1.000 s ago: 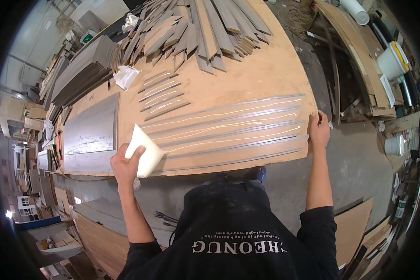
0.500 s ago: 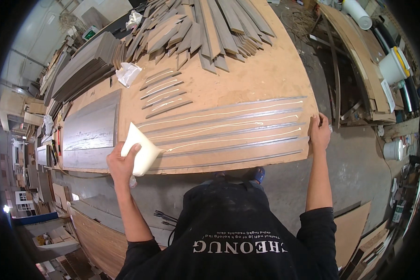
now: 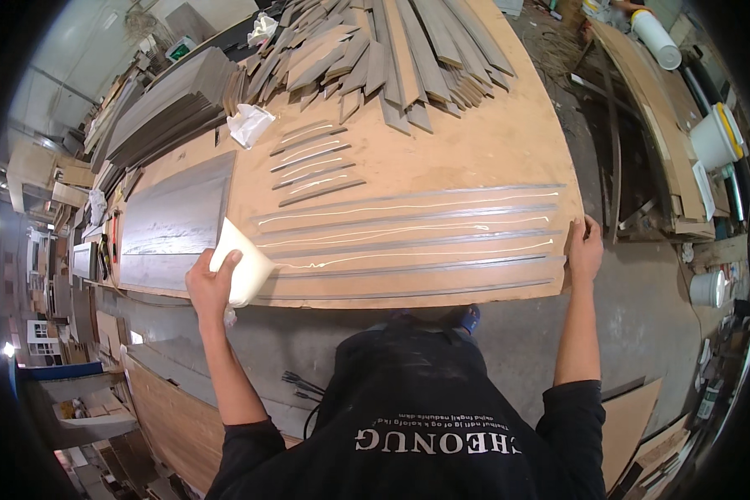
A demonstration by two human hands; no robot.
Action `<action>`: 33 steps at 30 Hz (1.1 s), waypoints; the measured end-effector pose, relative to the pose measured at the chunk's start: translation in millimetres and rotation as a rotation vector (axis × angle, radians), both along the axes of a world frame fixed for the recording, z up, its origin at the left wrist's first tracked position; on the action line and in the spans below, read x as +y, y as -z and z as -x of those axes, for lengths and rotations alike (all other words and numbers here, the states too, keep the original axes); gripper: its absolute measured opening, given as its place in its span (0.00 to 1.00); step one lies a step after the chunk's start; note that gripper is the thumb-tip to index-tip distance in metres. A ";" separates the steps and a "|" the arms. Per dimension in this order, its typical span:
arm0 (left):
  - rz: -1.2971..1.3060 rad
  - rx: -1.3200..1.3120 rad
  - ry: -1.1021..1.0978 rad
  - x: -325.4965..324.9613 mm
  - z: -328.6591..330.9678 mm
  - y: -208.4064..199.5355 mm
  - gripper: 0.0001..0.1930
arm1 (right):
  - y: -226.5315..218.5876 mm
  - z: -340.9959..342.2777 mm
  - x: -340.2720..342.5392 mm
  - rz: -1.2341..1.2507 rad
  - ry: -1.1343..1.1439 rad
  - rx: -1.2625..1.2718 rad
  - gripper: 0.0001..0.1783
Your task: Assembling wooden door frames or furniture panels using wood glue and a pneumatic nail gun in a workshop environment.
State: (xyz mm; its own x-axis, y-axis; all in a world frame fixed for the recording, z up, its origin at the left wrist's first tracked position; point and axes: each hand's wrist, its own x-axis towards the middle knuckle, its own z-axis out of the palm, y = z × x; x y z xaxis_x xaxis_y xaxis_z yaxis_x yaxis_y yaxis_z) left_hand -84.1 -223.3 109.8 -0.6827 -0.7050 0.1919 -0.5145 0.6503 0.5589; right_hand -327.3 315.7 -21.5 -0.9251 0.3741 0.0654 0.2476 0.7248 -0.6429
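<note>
So the left hand [image 3: 211, 285] has its fingers wrapped round a soft cream-coloured bag [image 3: 248, 271], thumb on top, over the left ends of the long strips [image 3: 408, 260] on the desk [image 3: 492, 150]. A thin white bead [image 3: 475, 251] (glue, I'd guess) trails from the bag's corner along one strip. The right hand [image 3: 586, 250] is at the desk's right edge with fingers bent; can't tell if they're actually gripping it. If it were me: light, even squeeze, corner low, steady pace down the middle of the strip. The bead gets a bit wiggly just right of the corner, so I'd ease the pressure near the ends. The nearest strip shows no bead that I can see. Watch your knuckles too: the short strips [image 3: 308, 158] just beyond carry white lines, and the big grey panel [image 3: 175, 208] sits right by the left hand, so not much elbow room there. The bag also hides some strip ends. Further back there's crumpled white wrapping [image 3: 250, 125], a stack of grey boards [image 3: 171, 108] and a messy pile of loose slats [image 3: 392, 62] hogging the far side.
</note>
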 end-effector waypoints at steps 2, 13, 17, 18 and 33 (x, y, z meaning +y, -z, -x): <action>-0.007 0.004 -0.019 -6.2 -2.5 3.6 0.17 | -3.4 -0.7 -2.6 0.001 0.008 -0.018 0.25; 0.011 -0.042 -0.105 -40.7 -15.9 15.0 0.20 | -1.4 0.6 -1.7 -0.007 0.032 -0.045 0.24; 0.031 -0.015 -0.111 -54.2 -21.4 18.8 0.21 | 0.2 1.0 -1.8 -0.023 0.030 -0.031 0.24; 0.030 -0.016 -0.109 -55.4 -21.8 18.4 0.21 | 0.4 1.0 -1.5 -0.029 0.027 -0.031 0.24; 0.207 -0.210 -0.221 -58.0 -32.7 29.2 0.24 | -4.8 -1.9 2.7 -0.002 0.015 -0.043 0.24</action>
State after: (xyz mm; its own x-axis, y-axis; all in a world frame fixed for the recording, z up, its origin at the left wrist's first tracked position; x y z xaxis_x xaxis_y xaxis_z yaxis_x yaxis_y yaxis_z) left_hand -51.4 -281.3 80.6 -0.5578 -0.8008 0.2179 -0.7448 0.5989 0.2942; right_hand -325.4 318.4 -16.7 -0.9213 0.3878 0.0269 0.2855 0.7220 -0.6303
